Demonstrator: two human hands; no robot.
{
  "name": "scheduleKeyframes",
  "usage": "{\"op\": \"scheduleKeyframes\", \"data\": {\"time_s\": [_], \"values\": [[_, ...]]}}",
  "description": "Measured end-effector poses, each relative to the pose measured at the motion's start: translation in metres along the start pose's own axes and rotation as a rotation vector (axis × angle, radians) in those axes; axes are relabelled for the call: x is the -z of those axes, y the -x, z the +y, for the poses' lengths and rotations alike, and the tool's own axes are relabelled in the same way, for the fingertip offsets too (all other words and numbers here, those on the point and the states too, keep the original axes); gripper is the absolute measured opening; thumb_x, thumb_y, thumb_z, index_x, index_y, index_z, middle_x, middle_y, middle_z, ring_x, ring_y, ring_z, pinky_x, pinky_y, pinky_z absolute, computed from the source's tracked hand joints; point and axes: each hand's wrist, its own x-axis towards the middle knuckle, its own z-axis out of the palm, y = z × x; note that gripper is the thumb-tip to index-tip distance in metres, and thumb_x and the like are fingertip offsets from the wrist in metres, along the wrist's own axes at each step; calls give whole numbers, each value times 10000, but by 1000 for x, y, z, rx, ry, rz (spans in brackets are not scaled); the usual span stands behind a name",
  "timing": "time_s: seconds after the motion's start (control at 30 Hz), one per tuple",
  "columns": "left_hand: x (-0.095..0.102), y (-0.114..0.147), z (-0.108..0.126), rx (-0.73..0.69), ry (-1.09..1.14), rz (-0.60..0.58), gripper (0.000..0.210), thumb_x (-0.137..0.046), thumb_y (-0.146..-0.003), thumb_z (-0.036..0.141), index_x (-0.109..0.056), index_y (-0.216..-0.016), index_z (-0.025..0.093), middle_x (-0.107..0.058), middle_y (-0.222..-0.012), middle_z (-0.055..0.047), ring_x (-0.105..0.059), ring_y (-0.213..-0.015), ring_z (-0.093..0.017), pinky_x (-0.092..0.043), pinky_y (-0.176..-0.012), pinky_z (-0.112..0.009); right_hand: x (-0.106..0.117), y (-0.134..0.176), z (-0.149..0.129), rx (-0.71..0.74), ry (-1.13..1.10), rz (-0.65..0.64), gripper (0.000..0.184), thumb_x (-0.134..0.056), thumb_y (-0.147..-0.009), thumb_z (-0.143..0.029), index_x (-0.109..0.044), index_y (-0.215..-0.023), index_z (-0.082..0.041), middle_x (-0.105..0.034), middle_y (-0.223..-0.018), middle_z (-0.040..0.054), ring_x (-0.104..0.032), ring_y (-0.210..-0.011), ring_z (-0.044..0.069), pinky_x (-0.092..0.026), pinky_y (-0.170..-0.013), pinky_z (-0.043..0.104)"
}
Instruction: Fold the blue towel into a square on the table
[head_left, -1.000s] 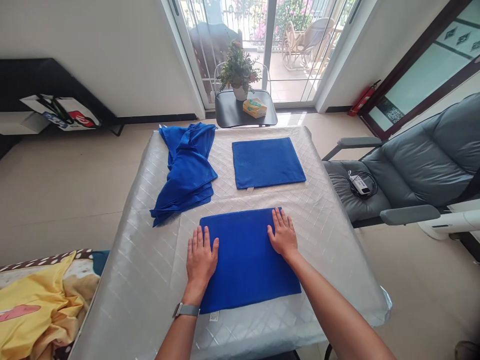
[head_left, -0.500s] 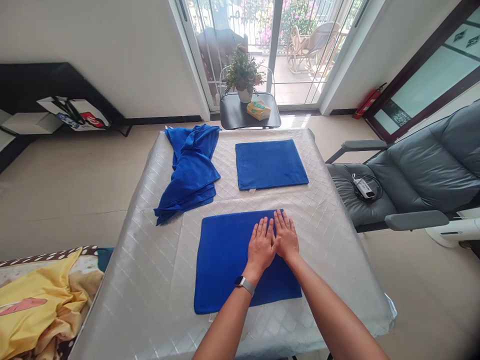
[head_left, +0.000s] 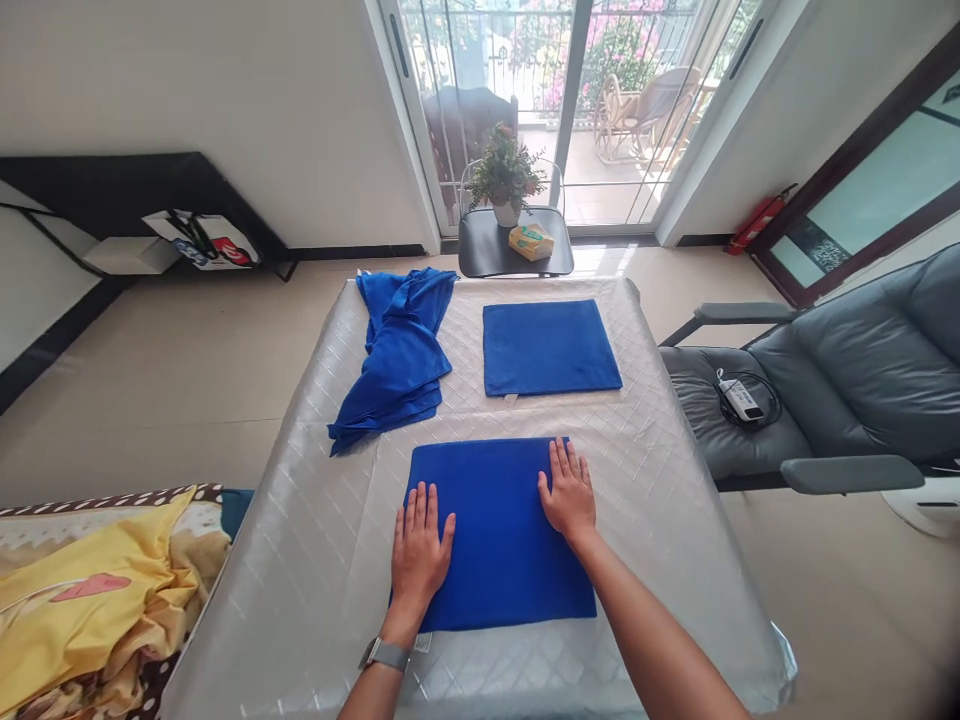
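A blue towel point(head_left: 502, 540), folded into a flat rectangle, lies before me on the table under a silvery quilted cover point(head_left: 660, 600). On its left edge my left hand point(head_left: 421, 550) rests flat, fingers stretched out. My right hand point(head_left: 570, 490) lies palm down over the upper right corner, thumb apart from the fingers. Neither hand grips anything. Beyond it sits another folded blue towel point(head_left: 553, 347), with a small white tag at its near edge. A rumpled heap of blue towels point(head_left: 409, 350) is at the far left of the table.
Behind the table, a black chair point(head_left: 480, 255) holds a potted plant point(head_left: 505, 175) and a tissue pack point(head_left: 531, 242). At right stands a grey armchair point(head_left: 840, 370) with a cabled power strip point(head_left: 741, 400). Yellow cloth point(head_left: 97, 590) lies at the lower left.
My left hand has moved left from beside the right hand to the front towel's left edge. My right hand stays near the upper right corner. The camera view has shifted slightly.
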Motion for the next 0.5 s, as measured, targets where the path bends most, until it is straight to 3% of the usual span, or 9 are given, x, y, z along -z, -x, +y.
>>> {"op": "scheduleKeyframes", "data": {"time_s": [0.5], "values": [[4, -2, 4, 8, -28, -20, 664, -304, -1024, 449, -136, -1598, 161, -256, -1642, -131, -211, -1524, -268, -225, -1232, -525, -1, -2, -1, 17, 19, 13, 611, -291, -1021, -354, -234, -1583, -121, -244, -1646, 80, -116, -1541, 219, -122, -1244, 467]]}}
